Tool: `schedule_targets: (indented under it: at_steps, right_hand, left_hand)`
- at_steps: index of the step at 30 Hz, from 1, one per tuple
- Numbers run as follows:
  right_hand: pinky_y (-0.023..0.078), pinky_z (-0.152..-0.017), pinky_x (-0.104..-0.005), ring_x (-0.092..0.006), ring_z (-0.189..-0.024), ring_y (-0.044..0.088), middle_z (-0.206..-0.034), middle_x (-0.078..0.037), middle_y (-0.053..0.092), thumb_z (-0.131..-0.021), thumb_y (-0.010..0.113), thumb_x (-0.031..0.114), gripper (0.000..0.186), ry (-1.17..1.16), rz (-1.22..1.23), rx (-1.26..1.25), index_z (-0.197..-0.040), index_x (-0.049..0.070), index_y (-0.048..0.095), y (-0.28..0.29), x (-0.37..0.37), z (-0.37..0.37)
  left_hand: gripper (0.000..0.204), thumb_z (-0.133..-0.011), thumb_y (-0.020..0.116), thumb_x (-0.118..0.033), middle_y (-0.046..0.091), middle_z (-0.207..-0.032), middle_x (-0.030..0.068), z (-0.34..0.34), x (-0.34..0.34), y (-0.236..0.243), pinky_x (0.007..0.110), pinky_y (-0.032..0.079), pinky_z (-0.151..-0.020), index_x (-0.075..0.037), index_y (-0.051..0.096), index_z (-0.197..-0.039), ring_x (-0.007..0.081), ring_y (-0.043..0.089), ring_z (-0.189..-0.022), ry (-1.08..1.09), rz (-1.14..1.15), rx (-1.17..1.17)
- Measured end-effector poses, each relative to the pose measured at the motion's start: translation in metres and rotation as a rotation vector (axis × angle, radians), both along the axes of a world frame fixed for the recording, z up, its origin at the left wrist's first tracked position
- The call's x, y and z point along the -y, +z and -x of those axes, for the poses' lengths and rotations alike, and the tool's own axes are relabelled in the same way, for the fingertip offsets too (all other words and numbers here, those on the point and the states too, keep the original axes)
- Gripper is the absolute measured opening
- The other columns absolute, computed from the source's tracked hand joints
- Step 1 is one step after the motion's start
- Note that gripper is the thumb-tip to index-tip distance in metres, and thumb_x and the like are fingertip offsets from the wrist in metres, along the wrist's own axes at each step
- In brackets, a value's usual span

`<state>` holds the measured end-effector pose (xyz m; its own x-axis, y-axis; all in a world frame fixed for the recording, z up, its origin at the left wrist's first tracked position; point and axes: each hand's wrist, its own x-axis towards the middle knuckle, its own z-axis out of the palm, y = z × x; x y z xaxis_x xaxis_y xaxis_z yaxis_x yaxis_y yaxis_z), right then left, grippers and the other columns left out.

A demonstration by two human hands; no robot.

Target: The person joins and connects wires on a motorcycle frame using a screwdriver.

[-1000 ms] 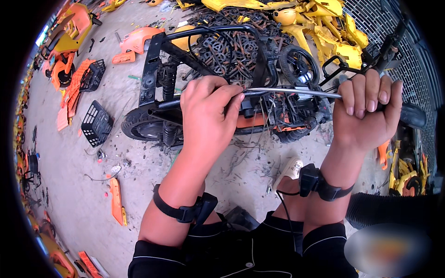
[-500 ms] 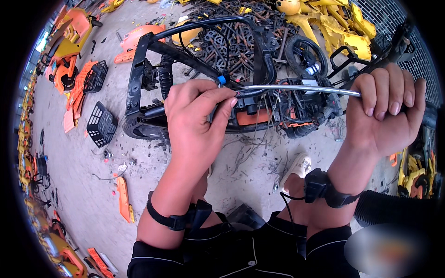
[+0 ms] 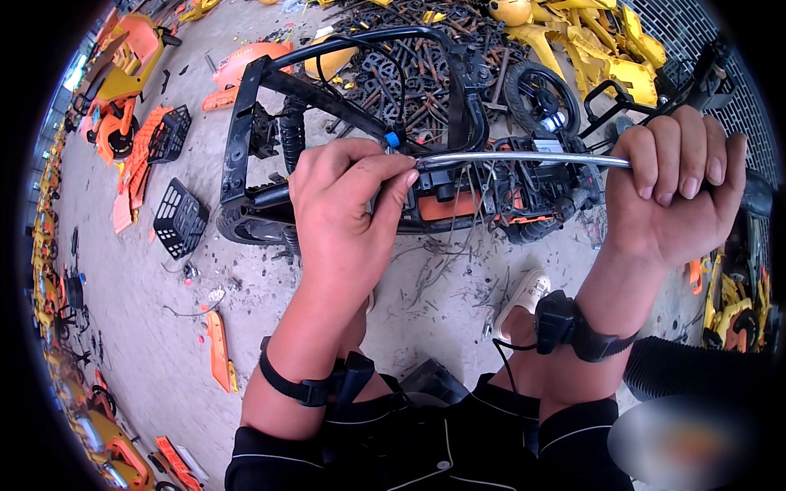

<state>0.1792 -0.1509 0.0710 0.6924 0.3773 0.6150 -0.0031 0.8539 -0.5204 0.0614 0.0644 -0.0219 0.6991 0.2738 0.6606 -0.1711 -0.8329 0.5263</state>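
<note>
A long, thin silvery metal rod (image 3: 524,155) runs crosswise above a black vehicle frame (image 3: 237,155). My right hand (image 3: 675,184) is closed round the rod's right end, its curled fingers hiding that end. At the other end, the thumb and forefinger of my left hand (image 3: 348,192) are pinched together against the rod's tip. What lies in this pinch is mostly hidden; a dark bit shows at the fingertips. Just behind the left hand is a blue cap (image 3: 392,140) on the frame. Wires and black mechanical parts (image 3: 532,192) lie below the rod.
Beyond the frame lies a heap of dark metal parts (image 3: 393,86), with a small wheel (image 3: 540,98) beside it. Yellow panels (image 3: 602,53) are piled at the far right. Black baskets (image 3: 180,219) and orange pieces (image 3: 217,352) lie on the left floor. A black ribbed hose (image 3: 696,372) is near my right.
My right hand has shifted slightly left, drawing the rod's right end with it. My left hand stays nearly in place, still pinched at the tip.
</note>
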Motion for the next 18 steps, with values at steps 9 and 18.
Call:
schedule_targets:
  at_steps: [9, 18]
  right_hand:
    - [0.025, -0.043, -0.0231, -0.0078, -0.042, 0.03, -0.056, 0.003, 0.04, -0.099, 0.05, 0.023, 0.034, 0.018, 0.018, 0.059, -0.067, 0.013, 0.047, 0.002, 0.0015, 0.001]
    - [0.025, -0.044, -0.0229, -0.0077, -0.042, 0.03, -0.057, 0.003, 0.041, -0.099, 0.049, 0.024, 0.034, 0.014, 0.046, 0.098, -0.067, 0.014, 0.046, 0.0052, 0.0015, 0.0047]
  left_hand:
    - [0.014, -0.076, 0.078, -0.009, 0.064, -0.09, 0.0009, -0.001, -0.0005, -0.0028, 0.036, 0.04, -0.08, -0.012, 0.074, -0.089, 0.022, 0.055, -0.088, 0.003, -0.027, 0.017]
    - [0.016, -0.077, 0.078, -0.007, 0.062, -0.089, 0.0014, -0.0012, -0.002, -0.0026, 0.032, 0.042, -0.077, -0.012, 0.075, -0.092, 0.02, 0.054, -0.085, -0.009, -0.07, 0.03]
